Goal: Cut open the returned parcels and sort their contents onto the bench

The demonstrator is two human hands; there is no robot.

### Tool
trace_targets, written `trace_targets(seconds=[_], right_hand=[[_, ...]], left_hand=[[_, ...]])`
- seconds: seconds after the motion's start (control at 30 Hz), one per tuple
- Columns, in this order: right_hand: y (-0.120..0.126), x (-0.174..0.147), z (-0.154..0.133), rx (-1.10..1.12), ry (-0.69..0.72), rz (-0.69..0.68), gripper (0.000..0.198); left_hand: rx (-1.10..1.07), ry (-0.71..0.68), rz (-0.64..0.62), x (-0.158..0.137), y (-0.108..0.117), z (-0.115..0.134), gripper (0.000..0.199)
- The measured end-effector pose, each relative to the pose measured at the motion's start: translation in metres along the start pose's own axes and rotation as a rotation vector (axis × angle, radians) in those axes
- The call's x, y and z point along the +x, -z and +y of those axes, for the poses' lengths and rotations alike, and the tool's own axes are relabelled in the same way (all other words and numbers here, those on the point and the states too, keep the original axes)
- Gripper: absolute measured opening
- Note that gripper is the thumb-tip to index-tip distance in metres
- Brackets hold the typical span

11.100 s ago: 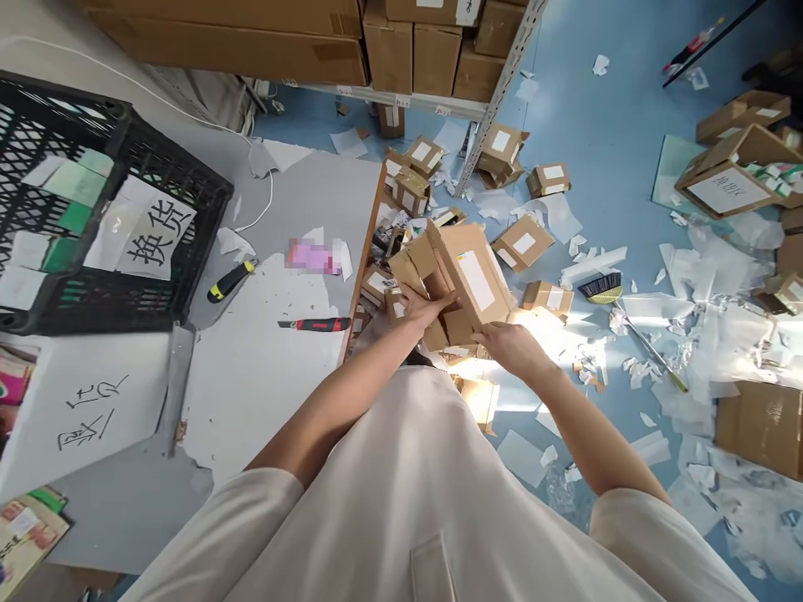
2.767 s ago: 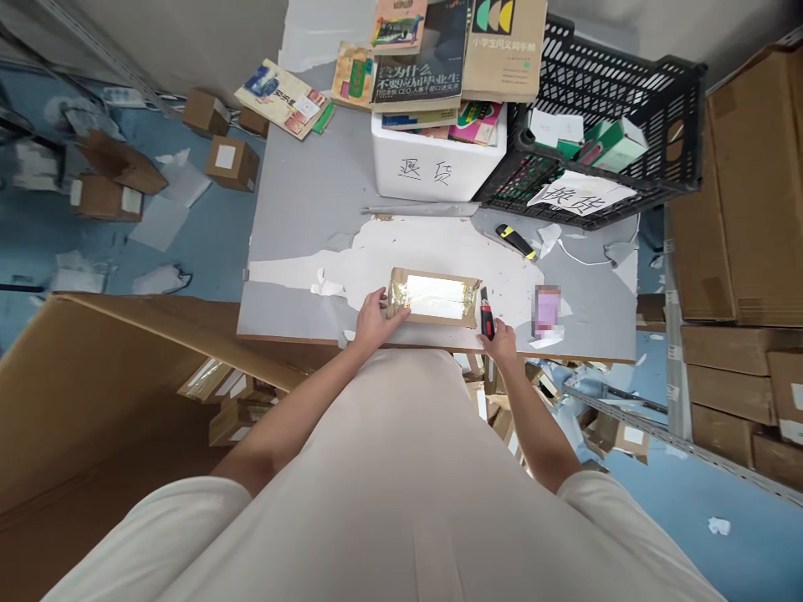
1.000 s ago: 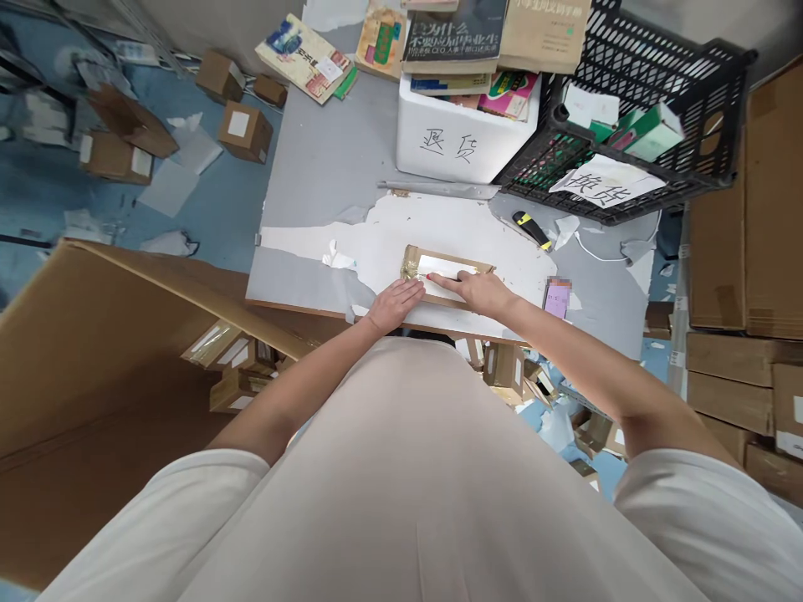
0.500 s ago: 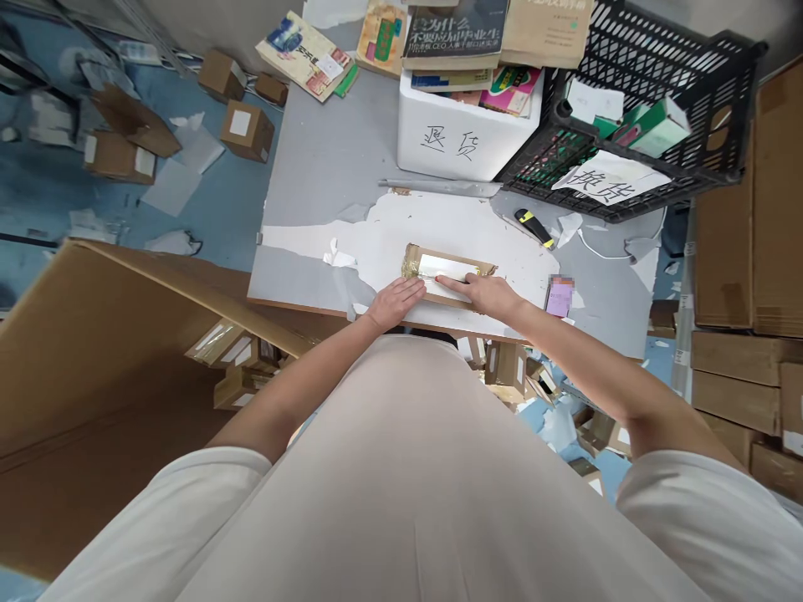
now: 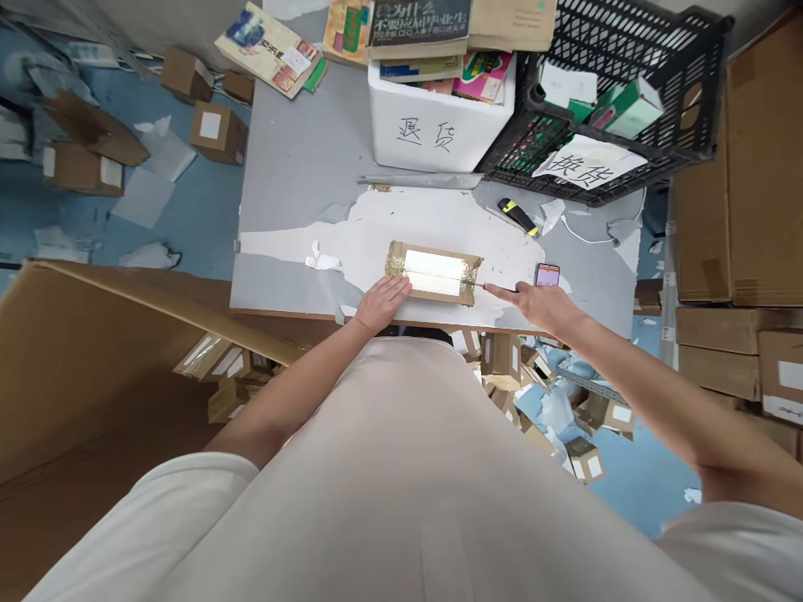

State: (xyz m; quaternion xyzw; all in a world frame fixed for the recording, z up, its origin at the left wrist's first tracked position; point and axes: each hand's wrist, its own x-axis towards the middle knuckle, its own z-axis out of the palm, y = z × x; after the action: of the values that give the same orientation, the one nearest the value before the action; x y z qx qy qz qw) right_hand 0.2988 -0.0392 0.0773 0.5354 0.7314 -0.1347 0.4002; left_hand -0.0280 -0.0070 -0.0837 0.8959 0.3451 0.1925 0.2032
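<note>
Parcel-handling storeroom: stacked cartons (image 5: pixel 718 372), three o'clock; labelled boxes (image 5: pixel 219 134), ten o'clock, on floor (image 5: pixel 640 477); bench (image 5: pixel 301 167) bearing hand-lettered white bin (image 5: pixel 439 125), twelve o'clock.

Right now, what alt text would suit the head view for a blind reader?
A person's left hand rests on a taped box on a table; the right hand holds a cutter at the box's right end. Beyond are a white tub of books and a black crate.

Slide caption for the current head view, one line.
Left hand rests on a taped parcel; right hand holds a cutter at the parcel's right end.
</note>
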Motion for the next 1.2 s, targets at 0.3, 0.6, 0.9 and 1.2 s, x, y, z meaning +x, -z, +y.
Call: trace_targets(seconds=[0.3, 0.6, 0.9, 1.2], right_hand=[[-0.024, -0.045, -0.002, 0.41, -0.155, 0.2, 0.059], [-0.032, -0.018, -0.064, 0.678, -0.291, 0.269, 0.062], [-0.001, 0.009, -0.075, 0.487, -0.389, 0.141, 0.069], [0.024, 0.02, -0.072, 0.451, -0.37, 0.016, 0.074]], left_hand=[[0.024, 0.055, -0.037, 0.008, 0.017, 0.019, 0.044], [0.1, 0.06, -0.217, 0.086, 0.041, 0.028, 0.119], [0.137, 0.215, -0.152, 0.105, 0.033, 0.023, 0.115], [0.113, 0.312, -0.175, 0.11, 0.032, 0.015, 0.11]])
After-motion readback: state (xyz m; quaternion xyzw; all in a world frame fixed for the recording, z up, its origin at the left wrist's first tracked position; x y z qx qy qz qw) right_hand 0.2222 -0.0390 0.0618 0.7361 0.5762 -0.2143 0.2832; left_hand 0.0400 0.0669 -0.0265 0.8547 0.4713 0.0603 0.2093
